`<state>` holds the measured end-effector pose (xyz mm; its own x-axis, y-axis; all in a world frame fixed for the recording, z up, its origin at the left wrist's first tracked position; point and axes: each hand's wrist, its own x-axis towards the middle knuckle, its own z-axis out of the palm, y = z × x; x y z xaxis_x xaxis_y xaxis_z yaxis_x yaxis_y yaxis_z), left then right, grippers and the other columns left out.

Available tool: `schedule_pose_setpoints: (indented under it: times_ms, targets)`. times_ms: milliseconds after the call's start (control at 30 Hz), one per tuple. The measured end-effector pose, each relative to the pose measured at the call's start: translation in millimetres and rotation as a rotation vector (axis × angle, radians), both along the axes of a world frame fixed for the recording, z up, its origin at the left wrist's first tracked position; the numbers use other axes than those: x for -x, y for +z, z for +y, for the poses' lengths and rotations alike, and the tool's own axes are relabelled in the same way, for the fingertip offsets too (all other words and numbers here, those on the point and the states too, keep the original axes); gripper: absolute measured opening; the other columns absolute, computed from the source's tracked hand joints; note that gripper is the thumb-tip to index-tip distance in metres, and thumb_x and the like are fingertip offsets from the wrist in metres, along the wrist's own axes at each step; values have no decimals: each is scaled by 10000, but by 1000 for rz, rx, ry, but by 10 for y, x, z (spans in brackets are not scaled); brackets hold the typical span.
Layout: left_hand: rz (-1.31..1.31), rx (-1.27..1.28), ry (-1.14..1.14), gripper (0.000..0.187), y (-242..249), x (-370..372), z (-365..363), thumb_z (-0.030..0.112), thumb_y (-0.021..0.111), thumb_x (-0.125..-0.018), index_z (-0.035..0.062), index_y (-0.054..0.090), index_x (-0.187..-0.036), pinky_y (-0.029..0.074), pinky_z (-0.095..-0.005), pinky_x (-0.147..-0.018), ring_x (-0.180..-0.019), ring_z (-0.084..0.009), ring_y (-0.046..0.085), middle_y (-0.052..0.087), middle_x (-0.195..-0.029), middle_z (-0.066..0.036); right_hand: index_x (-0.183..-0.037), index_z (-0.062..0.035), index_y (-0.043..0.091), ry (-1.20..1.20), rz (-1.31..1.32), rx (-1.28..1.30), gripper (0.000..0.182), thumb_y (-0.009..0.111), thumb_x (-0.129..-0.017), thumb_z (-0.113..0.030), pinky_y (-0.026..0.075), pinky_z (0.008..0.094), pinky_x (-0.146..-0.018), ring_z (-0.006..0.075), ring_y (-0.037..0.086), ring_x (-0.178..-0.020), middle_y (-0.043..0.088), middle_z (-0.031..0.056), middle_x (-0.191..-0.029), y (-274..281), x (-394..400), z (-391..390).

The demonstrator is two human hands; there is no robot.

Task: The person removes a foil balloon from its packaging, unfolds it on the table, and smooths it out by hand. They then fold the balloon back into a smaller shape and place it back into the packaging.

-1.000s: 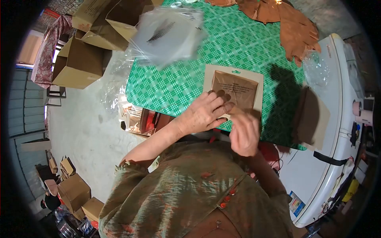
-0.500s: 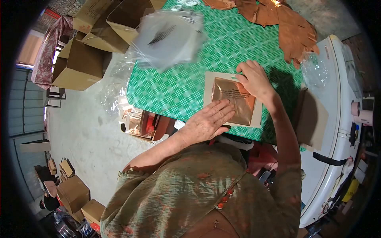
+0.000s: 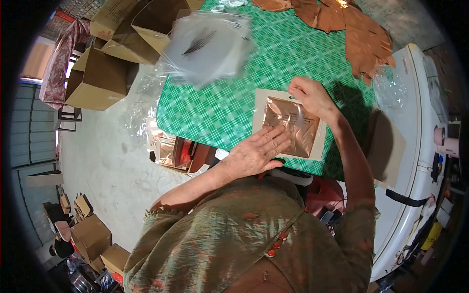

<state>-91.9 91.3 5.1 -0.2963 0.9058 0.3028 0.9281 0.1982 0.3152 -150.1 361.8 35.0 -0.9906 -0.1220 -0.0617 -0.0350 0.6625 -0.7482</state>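
Presently, head view: one person at a tabletop (image 3: pixel 210 110) with a green checked cover; both bare hands at work near its near edge.
Film packet (image 3: pixel 300 129): copper-coloured, printed, lying flat on a pale card (image 3: pixel 260 110), just inside the near edge, right of that edge's middle.
Card: slot (image 3: pixel 291 97) at the side away from the body; outline close to square here, long axis not certain, as the hands cover parts of it.
Left hand (image 3: pixel 259 150): palm down, fingers flat and nearly together, resting on the packet's near-left part; grasping nothing visible.
Right hand (image 3: pixel 312 99): fingers curled at the card's far-right corner, beside the slot; whether they pinch the card, cannot tell.
Hands to packet: the packet lies between them, on a diagonal from near-left to far-right; left hand nearer the body, right hand nearer the slot.
Clear sleeves (image 3: pixel 210 49): loose stack by the tabletop's left edge, well apart from the hands.
Brown glove-like pieces (image 3: pixel 369 46): along the far-right corner.
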Motion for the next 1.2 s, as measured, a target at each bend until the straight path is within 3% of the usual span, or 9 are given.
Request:
schedule_pose_setpoints:
  times_ms: [67, 267, 367, 467, 667, 867, 967, 1067, 1200]
  targets:
    - [-14, -3, -8, 701, 6, 6, 2, 439, 656, -978, 36, 505, -1532, 340, -460, -1257, -1503, -285, 433, 486, -1599, -117, -973, 25, 643, -23, 2, -87, 244, 657, -1025, -214, 472, 320, -693, 122, 562, -760, 635, 44, -806, 44, -26, -25]
    - [-27, 6, -10, 691, -6, 7, 1, 449, 644, -985, 40, 512, -1527, 333, -458, -1264, -1507, -276, 426, 492, -1595, -111, -945, 19, 645, -121, -140, 186, 241, 690, -1007, -210, 434, 336, -649, 99, 520, -723, 561, 22, -755, 71, 19, 8]
    - [-24, 13, -6, 687, 2, 8, 4, 451, 643, -986, 47, 514, -1526, 334, -458, -1264, -1508, -273, 425, 493, -1594, -107, -910, -8, 646, 35, -83, -5, 214, 762, -918, -188, 481, 371, -660, 220, 563, -666, 565, 66, -744, 210, -6, -41]
    - [-47, 10, -4, 685, -4, 5, 7, 450, 645, -984, 54, 514, -1528, 334, -455, -1264, -1509, -270, 424, 493, -1594, -106, -921, -32, 671, 127, 197, 85, 164, 795, -871, -126, 472, 379, -626, 211, 555, -652, 547, 62, -751, -28, -10, -38]
    - [-67, 13, -4, 668, 54, 22, 2, 428, 671, -973, 62, 535, -1514, 342, -449, -1262, -1506, -260, 429, 502, -1589, -97, -923, -35, 676, 58, 154, -79, 138, 782, -863, -100, 484, 380, -665, 229, 584, -732, 579, 79, -838, 173, -106, -133]
    - [-92, -3, 2, 659, 19, 22, -3, 420, 688, -965, 66, 549, -1504, 349, -450, -1258, -1501, -254, 440, 505, -1590, -93, -975, -15, 670, 156, 410, -115, 135, 724, -887, -101, 504, 418, -775, 276, 613, -853, 609, 104, -897, 103, -78, -166]
    - [-89, -12, 0, 655, 9, 24, -1, 417, 691, -965, 67, 553, -1502, 351, -449, -1257, -1500, -257, 440, 506, -1589, -92, -1021, -15, 670, 167, 202, -115, 158, 697, -902, -116, 509, 420, -817, 281, 627, -897, 624, 110, -928, 226, -21, -236]
    - [-92, -17, 3, 649, 26, 25, 3, 410, 694, -965, 70, 557, -1500, 356, -445, -1254, -1498, -255, 443, 506, -1591, -87, -1074, -25, 687, 167, 274, -22, 163, 683, -937, -113, 507, 361, -769, 221, 604, -830, 564, 70, -899, 90, 82, -377]
    - [-114, -25, 2, 647, 36, 26, 3, 401, 703, -961, 70, 560, -1498, 361, -440, -1250, -1493, -252, 451, 509, -1588, -87, -1076, -32, 687, 163, 177, 20, 163, 680, -939, -120, 510, 355, -780, 219, 605, -835, 566, 61, -903, 8, 185, -506]
